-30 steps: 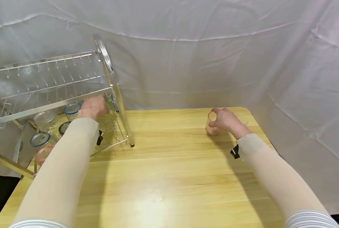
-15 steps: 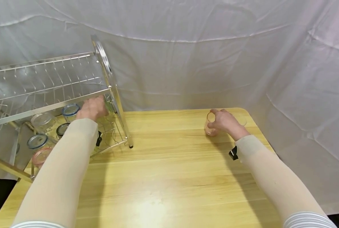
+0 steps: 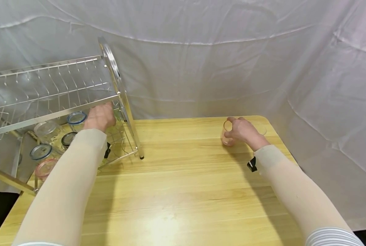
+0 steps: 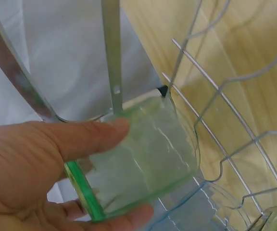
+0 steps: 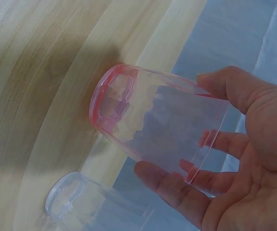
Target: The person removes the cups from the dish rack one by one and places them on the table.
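My left hand (image 3: pixel 100 117) reaches under the upper tier of a metal dish rack (image 3: pixel 52 114) and holds a clear cup with a green ring (image 4: pixel 148 154). In the left wrist view the thumb lies along the cup's side, with fingers round the other side and the green-ringed end near the palm. On the far right of the table, my right hand (image 3: pixel 244 131) grips a clear cup with a pink base (image 5: pixel 153 120) near its rim, thumb on one side and fingers on the other. Its base is down at the tabletop.
A plain clear cup (image 5: pixel 95 202) stands beside the pink one. Several clear cups fill the rack's lower tier, among them a blue-ringed cup (image 3: pixel 76 118) and a red-ringed cup (image 3: pixel 46 168). A grey-white cloth (image 3: pixel 195 68) hangs behind the wooden table (image 3: pixel 183 177).
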`<state>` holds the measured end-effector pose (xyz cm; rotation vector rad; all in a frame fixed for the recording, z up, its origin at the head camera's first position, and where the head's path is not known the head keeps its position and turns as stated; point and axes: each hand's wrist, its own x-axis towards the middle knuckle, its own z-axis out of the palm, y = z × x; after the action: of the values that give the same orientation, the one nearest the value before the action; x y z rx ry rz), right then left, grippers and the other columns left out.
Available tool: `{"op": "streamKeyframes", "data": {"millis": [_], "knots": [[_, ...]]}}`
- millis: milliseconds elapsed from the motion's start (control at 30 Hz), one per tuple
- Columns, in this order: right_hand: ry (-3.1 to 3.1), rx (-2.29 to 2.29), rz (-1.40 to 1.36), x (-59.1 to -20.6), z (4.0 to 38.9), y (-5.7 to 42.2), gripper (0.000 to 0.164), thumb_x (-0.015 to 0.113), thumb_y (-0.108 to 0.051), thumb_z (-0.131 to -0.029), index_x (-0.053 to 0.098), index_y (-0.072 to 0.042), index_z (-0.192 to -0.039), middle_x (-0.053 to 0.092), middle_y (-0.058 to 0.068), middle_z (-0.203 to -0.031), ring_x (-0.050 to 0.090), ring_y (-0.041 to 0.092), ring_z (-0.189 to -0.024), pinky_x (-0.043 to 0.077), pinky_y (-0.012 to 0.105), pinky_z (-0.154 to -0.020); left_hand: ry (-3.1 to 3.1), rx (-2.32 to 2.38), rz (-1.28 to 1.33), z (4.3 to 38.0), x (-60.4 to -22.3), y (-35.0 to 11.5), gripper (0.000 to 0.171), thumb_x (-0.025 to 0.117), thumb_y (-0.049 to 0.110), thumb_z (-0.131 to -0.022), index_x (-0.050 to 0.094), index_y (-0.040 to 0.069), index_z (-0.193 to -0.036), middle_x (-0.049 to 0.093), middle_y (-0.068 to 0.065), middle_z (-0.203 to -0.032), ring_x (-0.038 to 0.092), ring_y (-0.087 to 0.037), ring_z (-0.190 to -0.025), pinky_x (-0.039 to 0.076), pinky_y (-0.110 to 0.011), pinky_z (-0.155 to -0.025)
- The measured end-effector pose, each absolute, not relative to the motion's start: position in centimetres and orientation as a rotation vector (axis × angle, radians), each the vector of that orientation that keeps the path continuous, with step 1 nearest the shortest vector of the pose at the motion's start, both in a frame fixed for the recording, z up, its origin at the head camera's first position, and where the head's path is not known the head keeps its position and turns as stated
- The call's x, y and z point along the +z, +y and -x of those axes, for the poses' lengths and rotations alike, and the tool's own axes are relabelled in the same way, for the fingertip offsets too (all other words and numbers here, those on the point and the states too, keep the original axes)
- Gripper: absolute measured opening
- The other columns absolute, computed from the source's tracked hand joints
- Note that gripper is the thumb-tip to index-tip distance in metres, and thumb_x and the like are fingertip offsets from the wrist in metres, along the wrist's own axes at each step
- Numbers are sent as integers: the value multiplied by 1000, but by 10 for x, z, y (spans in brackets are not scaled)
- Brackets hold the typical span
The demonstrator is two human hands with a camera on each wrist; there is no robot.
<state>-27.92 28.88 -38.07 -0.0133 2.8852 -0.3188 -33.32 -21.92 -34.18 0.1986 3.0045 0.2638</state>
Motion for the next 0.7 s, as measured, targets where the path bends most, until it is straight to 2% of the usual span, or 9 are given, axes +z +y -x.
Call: {"op": "streamKeyframes", "data": {"millis": [200, 333, 533, 600, 700], "knots": [[2886, -311, 12, -379, 279, 290, 84, 66, -31, -94, 30, -3, -164, 42, 37, -155, 44, 51, -141, 42, 65, -114, 3064, 202, -215, 325, -340, -216, 43, 51, -1, -88, 48, -16, -128, 62, -44, -115, 59, -62, -114, 43, -70, -109], [2902, -304, 25, -378, 279, 290, 82, 65, -30, -93, 32, -3, -163, 44, 36, -154, 44, 50, -142, 43, 65, -113, 3074, 243, -174, 313, -336, -212, 45, 50, -2, -90, 44, -18, -131, 58, -45, -113, 56, -63, -112, 43, -71, -106], [2910, -314, 35, -379, 280, 290, 81, 64, -31, -92, 34, -3, -162, 43, 37, -155, 45, 52, -141, 42, 67, -113, 3076, 379, -154, 290, -333, -207, 55, 46, -1, -94, 31, -15, -145, 42, -49, -126, 50, -69, -105, 48, -76, -91], [2908, -317, 31, -379, 281, 290, 82, 65, -31, -92, 34, -4, -162, 42, 37, -155, 44, 52, -141, 41, 68, -114, 3084, 380, -173, 283, -332, -206, 53, 44, -1, -95, 31, -15, -145, 39, -51, -129, 50, -71, -103, 49, -76, -86], [2903, -317, 33, -379, 281, 291, 82, 64, -31, -92, 33, -3, -163, 40, 37, -156, 43, 53, -142, 41, 68, -114, 3078, 330, -214, 276, -329, -204, 50, 44, 0, -95, 34, -16, -142, 40, -51, -126, 53, -67, -96, 51, -72, -81]]}}
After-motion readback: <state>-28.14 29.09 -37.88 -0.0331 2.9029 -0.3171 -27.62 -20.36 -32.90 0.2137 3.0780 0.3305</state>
